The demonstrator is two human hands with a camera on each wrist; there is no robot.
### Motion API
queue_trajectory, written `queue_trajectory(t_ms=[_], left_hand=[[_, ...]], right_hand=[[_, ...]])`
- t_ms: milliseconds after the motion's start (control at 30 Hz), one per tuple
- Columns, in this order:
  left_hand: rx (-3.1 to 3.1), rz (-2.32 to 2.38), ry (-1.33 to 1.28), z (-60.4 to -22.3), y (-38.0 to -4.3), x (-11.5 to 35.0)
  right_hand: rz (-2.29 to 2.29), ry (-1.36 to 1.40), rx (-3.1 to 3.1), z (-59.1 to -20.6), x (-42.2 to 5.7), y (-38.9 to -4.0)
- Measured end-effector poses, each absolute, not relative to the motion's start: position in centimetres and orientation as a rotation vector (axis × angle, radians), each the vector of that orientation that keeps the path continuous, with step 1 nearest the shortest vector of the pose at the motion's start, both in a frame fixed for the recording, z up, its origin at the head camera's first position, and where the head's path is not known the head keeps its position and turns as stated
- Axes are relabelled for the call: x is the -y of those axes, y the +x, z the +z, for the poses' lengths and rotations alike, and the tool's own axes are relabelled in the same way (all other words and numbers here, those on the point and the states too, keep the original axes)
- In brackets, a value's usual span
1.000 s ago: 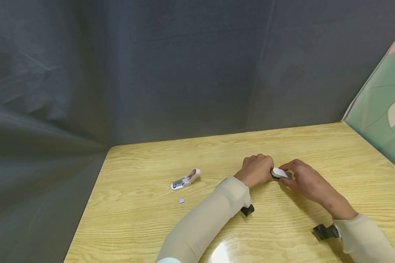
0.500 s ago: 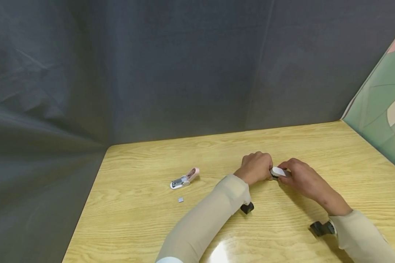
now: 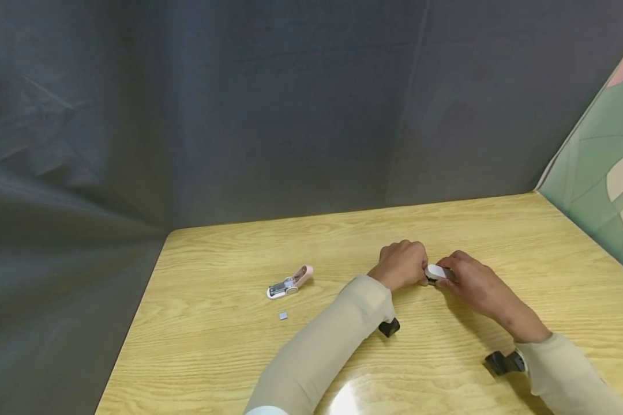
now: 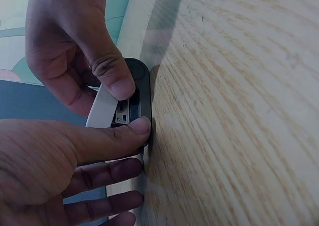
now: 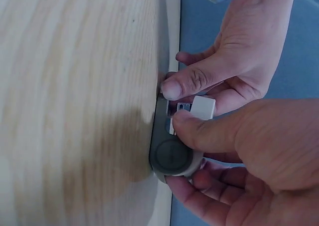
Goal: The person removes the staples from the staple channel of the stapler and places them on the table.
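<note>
A stapler (image 3: 435, 271) with a white top arm and a dark grey base is held between both hands just above or on the table. My left hand (image 3: 402, 264) pinches its front end; in the left wrist view the thumb lies on the base (image 4: 144, 99) and the other fingers stretch loosely beyond. At the hinge end, my right hand (image 3: 480, 287) grips it. The right wrist view shows the right thumb by the metal inner part (image 5: 183, 107), between the white arm (image 5: 203, 108) and base. The arm is raised apart from the base.
A pink and white stapler (image 3: 290, 283) lies opened out to the left on the wood-grain table (image 3: 213, 340). Near it is a small light-coloured flat piece (image 3: 283, 316). Dark curtain (image 3: 291, 115) closes the back and left; a patterned panel (image 3: 597, 167) stands at the right.
My right hand has shifted slightly left and covers a little more of the stapler. The left hand keeps its hold, and the pink stapler stays in place.
</note>
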State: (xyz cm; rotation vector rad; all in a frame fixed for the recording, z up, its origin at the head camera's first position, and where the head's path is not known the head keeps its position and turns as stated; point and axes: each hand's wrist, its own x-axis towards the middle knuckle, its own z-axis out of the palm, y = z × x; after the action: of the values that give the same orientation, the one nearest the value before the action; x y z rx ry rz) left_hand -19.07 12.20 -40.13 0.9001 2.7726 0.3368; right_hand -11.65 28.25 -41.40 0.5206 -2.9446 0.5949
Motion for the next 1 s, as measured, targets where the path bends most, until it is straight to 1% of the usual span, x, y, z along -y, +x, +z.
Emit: queue_trajectory(t_ms=[367, 800, 1000], left_hand=[[-2.757, 0.315, 0.927, -40.1, -18.9, -12.4], [-2.742, 0.331, 0.954, -39.9, -19.0, -12.0], [-2.734, 0.327, 0.952, -40.1, -18.9, -12.2]], right_hand=[[0.822, 0.401, 2.954, -41.0, -28.7, -11.2], [0.897, 0.395, 2.876, -40.4, -29.4, -11.3], [0.911, 0.314, 2.911, -40.5, -29.6, -10.9]])
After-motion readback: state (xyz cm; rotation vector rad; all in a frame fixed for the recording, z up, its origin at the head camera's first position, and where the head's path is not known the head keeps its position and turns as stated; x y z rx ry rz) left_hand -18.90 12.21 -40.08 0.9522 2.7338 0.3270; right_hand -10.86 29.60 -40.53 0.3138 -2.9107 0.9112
